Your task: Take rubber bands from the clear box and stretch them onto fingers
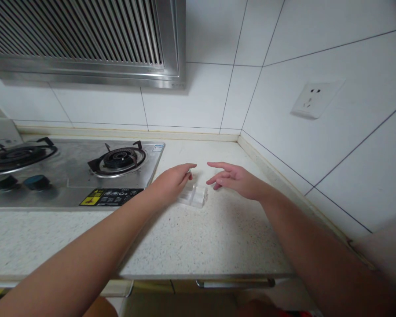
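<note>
A small clear plastic box or packet (196, 197) lies on the speckled white countertop (198, 246), partly hidden behind my left hand (174, 181). That hand is above its left end, with the index finger stretched to the right and the thumb and other fingers closed together. A tiny pale glint shows between them, too small to name. To the right, my right hand (235, 179) hovers over the counter, its fingers apart and pointing left. Nothing shows in it, and a narrow gap separates the two hands' fingertips.
A steel gas stove (75, 182) with two burners and knobs sits on the left. Over it hangs a range hood (171, 48). Tiled walls meet at the back right corner, with a socket (312, 100) on the right wall. A drawer handle (234, 284) runs below the counter's front edge.
</note>
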A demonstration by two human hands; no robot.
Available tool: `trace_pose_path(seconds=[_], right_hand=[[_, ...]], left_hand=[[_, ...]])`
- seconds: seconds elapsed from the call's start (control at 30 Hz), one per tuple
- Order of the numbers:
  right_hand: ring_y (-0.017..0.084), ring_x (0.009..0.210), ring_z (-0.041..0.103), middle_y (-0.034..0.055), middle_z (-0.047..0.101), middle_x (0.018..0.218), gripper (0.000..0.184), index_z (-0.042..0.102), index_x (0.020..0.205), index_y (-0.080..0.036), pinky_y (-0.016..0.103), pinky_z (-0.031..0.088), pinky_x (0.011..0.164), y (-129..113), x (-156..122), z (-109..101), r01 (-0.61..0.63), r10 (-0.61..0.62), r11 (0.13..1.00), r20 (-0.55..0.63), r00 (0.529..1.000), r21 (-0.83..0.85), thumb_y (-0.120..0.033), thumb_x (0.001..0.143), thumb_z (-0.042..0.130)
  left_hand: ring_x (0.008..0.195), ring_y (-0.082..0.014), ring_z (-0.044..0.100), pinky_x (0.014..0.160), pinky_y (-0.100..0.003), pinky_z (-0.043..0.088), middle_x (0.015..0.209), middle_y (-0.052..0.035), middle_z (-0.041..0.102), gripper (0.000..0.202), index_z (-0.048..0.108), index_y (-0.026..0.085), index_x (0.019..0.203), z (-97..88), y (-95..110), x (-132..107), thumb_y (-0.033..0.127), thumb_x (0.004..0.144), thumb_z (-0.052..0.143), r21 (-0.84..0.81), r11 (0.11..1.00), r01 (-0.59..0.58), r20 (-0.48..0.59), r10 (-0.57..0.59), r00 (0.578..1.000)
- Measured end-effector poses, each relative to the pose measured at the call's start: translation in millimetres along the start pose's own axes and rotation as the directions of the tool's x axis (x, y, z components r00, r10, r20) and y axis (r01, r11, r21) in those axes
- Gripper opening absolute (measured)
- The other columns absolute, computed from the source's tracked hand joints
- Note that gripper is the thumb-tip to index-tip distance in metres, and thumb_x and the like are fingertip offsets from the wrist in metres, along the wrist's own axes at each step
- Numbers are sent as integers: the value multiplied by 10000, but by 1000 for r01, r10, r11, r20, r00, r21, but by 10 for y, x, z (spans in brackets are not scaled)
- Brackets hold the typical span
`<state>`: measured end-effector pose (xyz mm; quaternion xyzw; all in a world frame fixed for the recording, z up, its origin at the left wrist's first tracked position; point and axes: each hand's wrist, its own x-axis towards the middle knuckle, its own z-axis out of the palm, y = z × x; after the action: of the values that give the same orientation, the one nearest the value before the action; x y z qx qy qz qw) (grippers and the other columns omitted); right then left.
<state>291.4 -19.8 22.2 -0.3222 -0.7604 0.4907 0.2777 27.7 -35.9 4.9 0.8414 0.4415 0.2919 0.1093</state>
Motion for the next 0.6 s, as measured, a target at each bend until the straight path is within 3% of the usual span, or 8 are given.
trace_pose_path(seconds=[0.13,0.27,0.37,0.5,0.6], right_hand=[[194,860,696,115,746,1067,555,461,1461,-179,387,545,846,51,8,-40,-1,-3,995,-43,999,-99,-312,939,596],[189,834,680,110,745,1023,543,488,1428,-162,384,538,834,61,6,-64,-11,5,990,-36,999,-143,-288,913,604],[184,816,670,109,744,1009,532,516,1394,-148,376,534,819,53,8,-68,-4,1,988,-20,1000,-152,-296,893,616],[183,801,673,98,744,979,504,546,1355,-147,373,537,803,30,6,-74,-2,-2,989,-27,1000,-147,-300,882,624],[188,800,671,100,745,976,490,558,1343,-149,382,536,801,25,3,-79,-3,-2,988,-31,1000,-157,-296,880,626]], left_hand=[[914,-229,669,831,-364,498,993,-75,717,365,536,195,1348,-7,-103,31,269,1024,384,-21,994,111,-34,-111,993],[1074,-252,633,947,-406,466,1124,-101,691,291,599,193,1204,15,-188,71,261,1003,400,-55,989,134,-86,-139,987],[1101,-221,613,973,-367,463,1134,-83,677,268,606,186,1128,57,-233,93,230,981,387,-110,987,120,-93,-131,987],[871,-204,644,759,-320,529,909,-46,673,291,597,182,1119,97,-271,96,254,969,359,-177,970,168,-79,-184,980],[705,-187,623,616,-288,508,778,-25,639,348,594,187,1184,108,-298,93,274,986,322,-213,952,219,-57,-236,970]])
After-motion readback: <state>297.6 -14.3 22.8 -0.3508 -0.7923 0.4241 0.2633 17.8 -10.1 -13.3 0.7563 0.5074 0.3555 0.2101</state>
